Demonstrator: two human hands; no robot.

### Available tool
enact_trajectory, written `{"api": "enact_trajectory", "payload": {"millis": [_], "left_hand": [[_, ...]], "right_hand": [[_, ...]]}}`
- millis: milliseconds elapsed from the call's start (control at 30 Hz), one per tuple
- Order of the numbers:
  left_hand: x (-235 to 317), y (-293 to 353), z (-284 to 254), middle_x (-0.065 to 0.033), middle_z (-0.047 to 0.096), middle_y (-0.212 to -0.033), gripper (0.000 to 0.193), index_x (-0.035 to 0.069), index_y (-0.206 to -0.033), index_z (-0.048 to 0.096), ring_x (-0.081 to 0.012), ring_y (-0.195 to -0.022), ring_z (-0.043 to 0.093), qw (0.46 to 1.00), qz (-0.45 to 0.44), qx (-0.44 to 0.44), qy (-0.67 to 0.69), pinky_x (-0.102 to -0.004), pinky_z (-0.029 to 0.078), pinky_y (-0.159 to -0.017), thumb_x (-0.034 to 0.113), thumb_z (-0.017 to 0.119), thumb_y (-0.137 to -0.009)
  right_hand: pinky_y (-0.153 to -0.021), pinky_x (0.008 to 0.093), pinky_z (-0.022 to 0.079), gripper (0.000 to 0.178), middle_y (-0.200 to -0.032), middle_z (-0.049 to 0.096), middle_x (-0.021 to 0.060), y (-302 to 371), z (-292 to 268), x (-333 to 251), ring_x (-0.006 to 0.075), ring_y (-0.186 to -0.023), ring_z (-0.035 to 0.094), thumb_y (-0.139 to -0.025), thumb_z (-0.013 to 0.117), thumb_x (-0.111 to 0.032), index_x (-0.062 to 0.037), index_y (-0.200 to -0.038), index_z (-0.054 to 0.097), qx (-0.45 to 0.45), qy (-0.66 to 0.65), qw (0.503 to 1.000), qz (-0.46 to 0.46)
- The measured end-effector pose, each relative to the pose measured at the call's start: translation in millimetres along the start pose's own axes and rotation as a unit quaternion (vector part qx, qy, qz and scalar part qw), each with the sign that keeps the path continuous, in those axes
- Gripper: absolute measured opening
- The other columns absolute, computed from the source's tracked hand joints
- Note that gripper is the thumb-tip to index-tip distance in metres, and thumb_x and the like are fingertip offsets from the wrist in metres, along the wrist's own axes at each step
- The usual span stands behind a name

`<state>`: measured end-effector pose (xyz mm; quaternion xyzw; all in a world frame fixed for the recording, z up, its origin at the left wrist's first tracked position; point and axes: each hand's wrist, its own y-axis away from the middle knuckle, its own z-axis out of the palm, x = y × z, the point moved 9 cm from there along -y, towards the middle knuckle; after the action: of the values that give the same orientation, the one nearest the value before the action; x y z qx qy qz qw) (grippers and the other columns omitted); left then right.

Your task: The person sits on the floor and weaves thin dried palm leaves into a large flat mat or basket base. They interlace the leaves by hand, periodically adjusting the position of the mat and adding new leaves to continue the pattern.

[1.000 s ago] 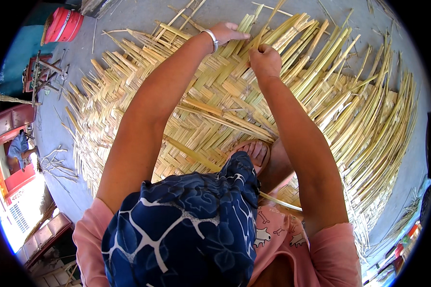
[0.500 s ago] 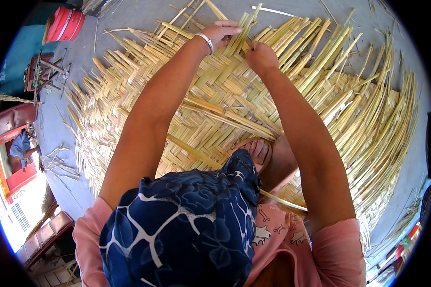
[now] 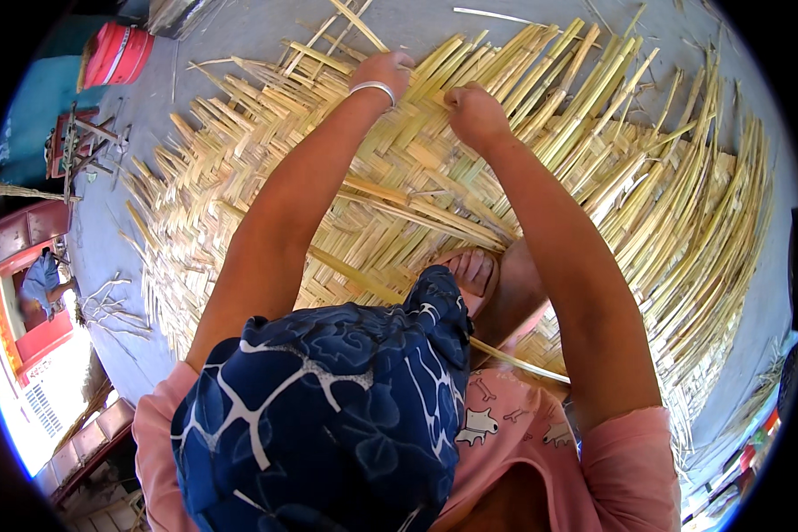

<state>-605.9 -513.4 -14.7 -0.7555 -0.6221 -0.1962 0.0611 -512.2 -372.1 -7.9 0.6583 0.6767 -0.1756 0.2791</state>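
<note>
A large herringbone mat (image 3: 399, 173) of flat, split yellow-green reed strips lies on the ground under me. My left hand (image 3: 384, 74), with a silver bracelet (image 3: 374, 88) on its wrist, is at the mat's far edge. Its fingers curl away from view, so what they hold is hidden. To the right, my right hand (image 3: 479, 118) is closed low over the weave, thumb and forefinger pinching at a reed strip. Between and beyond both hands, loose strip ends (image 3: 452, 58) stick out past the woven part.
Several loose reeds (image 3: 417, 211) lie across the mat near my sandalled foot (image 3: 470, 270). Long unwoven strips (image 3: 727, 239) fan out at the right. A red bucket-like container (image 3: 120, 55) and a wooden frame (image 3: 89, 142) stand at the far left. Another person (image 3: 40, 282) is at the left edge.
The strips raised between my hands have dropped down flat. My left hand has moved left and closed its fingers. My right hand has shifted slightly nearer and left.
</note>
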Motion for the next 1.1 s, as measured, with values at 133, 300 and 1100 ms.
{"api": "enact_trajectory", "payload": {"millis": [133, 300, 1100], "left_hand": [[0, 7, -3, -0.0131, 0.065, -0.107, 0.026, 0.018, -0.105, 0.068, -0.0298, -0.100, 0.061, 1.000, -0.008, -0.009, -0.023, -0.0370, 0.047, -0.087, 0.020, 0.056, -0.082], [-1, 10, -5, -0.0132, 0.066, -0.104, 0.030, 0.018, -0.109, 0.066, -0.0290, -0.098, 0.062, 1.000, -0.003, -0.009, -0.021, -0.0371, 0.047, -0.087, 0.018, 0.058, -0.081], [62, 119, 30, -0.0025, 0.034, -0.147, 0.052, 0.015, -0.138, 0.040, -0.0225, -0.136, 0.029, 0.950, 0.202, -0.090, -0.220, -0.0477, 0.023, -0.108, 0.043, 0.041, -0.094]], "right_hand": [[-0.087, 0.0401, 0.047, 0.022, -0.109, 0.058, 0.0139, 2, 0, -1, 0.0327, -0.100, 0.058, -0.079, 0.054, -0.006, -0.0093, -0.097, 0.067, -0.007, -0.006, 1.000, 0.000], [-0.086, 0.0401, 0.049, 0.020, -0.109, 0.056, 0.0144, 12, 7, -13, 0.0313, -0.100, 0.059, -0.083, 0.052, -0.009, -0.0047, -0.098, 0.063, -0.032, 0.040, 0.999, -0.009], [-0.092, 0.0421, 0.044, 0.027, -0.111, 0.060, 0.0154, 330, -125, -6, 0.0352, -0.106, 0.054, -0.079, 0.059, 0.000, -0.0005, -0.105, 0.059, 0.157, 0.051, 0.986, -0.023]]}}
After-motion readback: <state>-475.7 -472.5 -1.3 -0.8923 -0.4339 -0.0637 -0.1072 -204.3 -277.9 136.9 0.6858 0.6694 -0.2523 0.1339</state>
